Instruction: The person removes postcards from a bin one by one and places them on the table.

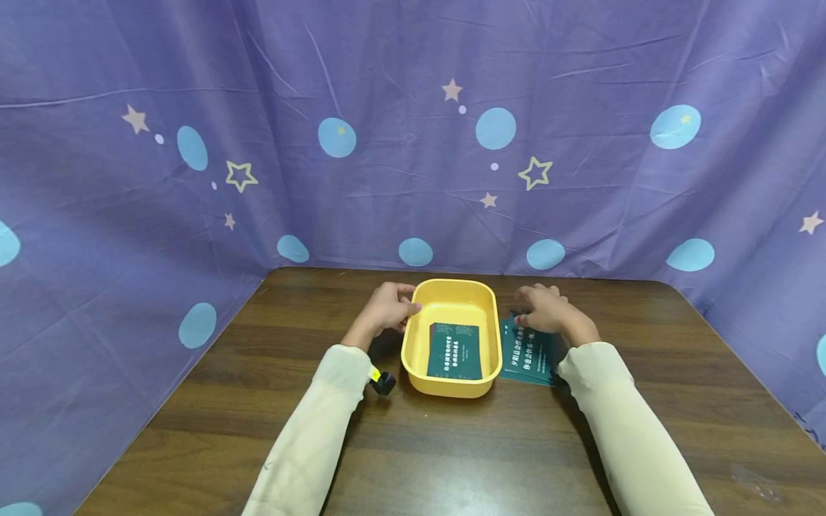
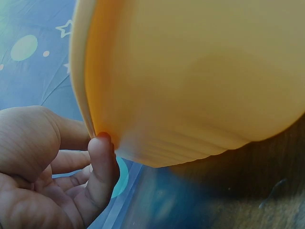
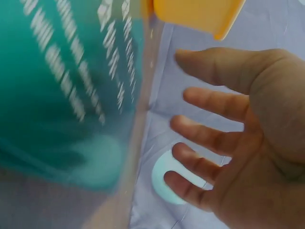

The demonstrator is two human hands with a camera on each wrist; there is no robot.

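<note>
A yellow plastic tray [image 1: 452, 388] sits mid-table, with a dark green card [image 1: 461, 362] printed with white characters lying inside. My left hand [image 1: 386, 308] pinches the tray's left rim between thumb and fingers; the left wrist view shows this grip on the tray wall [image 2: 190, 86] up close. To the right of the tray, several similar green cards [image 1: 532, 362] lie overlapped on the table. Just over their far end is my right hand [image 1: 547, 309]. In the right wrist view its fingers [image 3: 205, 133] are spread, holding nothing, with the cards [image 3: 57, 129] beside them.
The wooden table [image 1: 452, 459] extends around the tray to a purple curtain [image 1: 400, 179] with stars and blue spots along its back and sides. A small black device with a yellow tag [image 1: 382, 383] is at the left wrist, near the tray's near-left corner.
</note>
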